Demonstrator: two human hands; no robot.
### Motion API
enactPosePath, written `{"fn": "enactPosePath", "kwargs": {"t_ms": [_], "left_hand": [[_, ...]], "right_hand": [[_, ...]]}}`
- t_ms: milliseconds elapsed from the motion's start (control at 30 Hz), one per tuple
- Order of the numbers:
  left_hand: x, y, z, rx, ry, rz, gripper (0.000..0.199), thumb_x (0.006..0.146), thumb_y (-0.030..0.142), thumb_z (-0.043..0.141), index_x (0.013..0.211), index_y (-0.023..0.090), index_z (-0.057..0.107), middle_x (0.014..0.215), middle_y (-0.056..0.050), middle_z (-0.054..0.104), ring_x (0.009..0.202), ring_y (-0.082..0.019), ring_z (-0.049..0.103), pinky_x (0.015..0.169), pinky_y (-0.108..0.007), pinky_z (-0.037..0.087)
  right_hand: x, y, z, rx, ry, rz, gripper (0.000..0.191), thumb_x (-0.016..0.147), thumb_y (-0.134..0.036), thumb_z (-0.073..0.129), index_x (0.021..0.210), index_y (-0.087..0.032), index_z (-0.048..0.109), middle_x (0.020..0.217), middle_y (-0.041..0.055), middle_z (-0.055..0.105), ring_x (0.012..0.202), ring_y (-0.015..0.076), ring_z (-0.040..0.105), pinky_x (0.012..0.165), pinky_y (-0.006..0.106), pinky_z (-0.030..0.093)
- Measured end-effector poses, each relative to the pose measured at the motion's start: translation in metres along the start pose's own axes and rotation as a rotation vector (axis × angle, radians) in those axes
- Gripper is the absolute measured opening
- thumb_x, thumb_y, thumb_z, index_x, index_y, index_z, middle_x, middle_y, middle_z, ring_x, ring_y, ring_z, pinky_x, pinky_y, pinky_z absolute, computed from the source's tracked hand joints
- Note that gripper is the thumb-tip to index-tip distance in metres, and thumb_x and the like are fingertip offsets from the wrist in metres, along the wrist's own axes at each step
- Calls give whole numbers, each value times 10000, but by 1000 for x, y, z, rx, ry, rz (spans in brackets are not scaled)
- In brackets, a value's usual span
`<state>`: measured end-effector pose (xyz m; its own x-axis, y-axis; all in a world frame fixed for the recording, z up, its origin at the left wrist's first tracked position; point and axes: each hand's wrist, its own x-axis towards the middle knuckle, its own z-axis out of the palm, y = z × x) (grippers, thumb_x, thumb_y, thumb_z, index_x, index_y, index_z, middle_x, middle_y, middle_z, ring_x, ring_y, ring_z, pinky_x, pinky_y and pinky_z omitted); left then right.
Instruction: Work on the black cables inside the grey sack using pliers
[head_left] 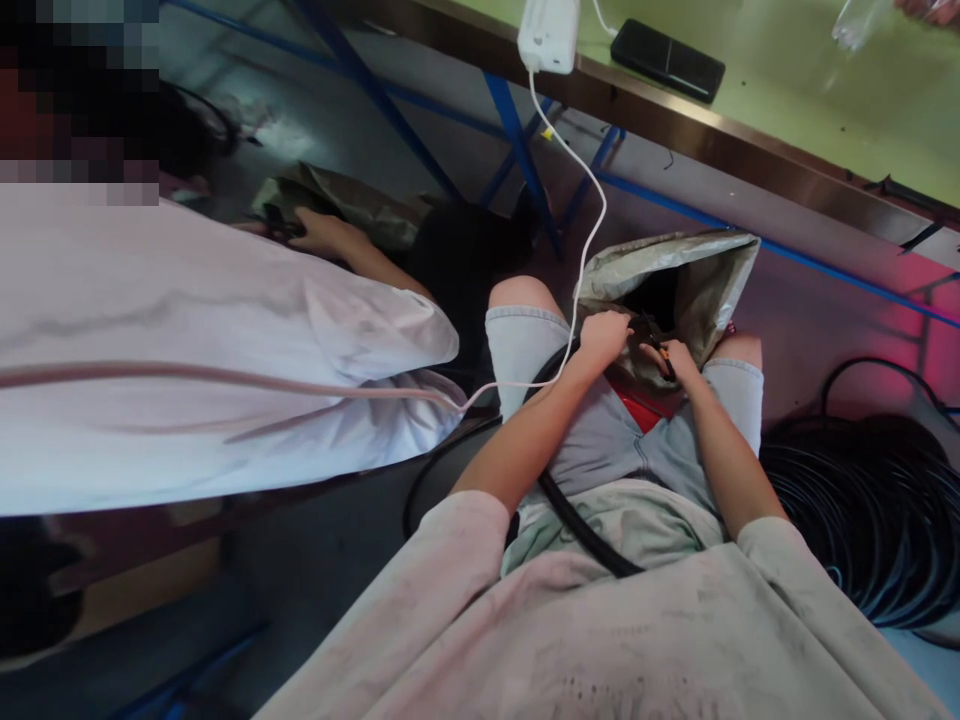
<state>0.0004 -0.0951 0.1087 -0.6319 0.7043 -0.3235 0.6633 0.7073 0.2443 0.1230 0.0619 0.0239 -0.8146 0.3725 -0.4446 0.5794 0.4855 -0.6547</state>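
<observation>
My left hand (606,338) is closed at the near rim of an open greyish sack (724,275) between my knees. It seems to grip a black hose (581,525), which runs from my lap behind my left forearm; the exact grip is small and dark. In my right hand (681,364) is a pair of orange-and-black scissors (664,356), their tips pointing toward my left hand over the sack's mouth. The sack's inside is dark. A red patch (639,408) shows below the sack on my lap.
A large coil of black hose (870,500) lies at my right. Ahead is a green-topped table (787,90) bearing a black phone (667,60) and a white power adapter (549,35). Its white cable (604,205) hangs across my left side. A co-worker in white (225,350) sits at left.
</observation>
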Motion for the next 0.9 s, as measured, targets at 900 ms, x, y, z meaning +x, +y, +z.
{"fn": "enactPosePath", "kwargs": {"t_ms": [900], "left_hand": [[2,-4,3,41,-31,84,278,1060,357,553,1259,234,703,1193,-116,751,1134,-270,721,940,-360,580]], "right_hand": [[8,15,19,351,86,-155,314,724,-532,660,760,-220,659,673,52,682,600,209,618,569,300,469]]}}
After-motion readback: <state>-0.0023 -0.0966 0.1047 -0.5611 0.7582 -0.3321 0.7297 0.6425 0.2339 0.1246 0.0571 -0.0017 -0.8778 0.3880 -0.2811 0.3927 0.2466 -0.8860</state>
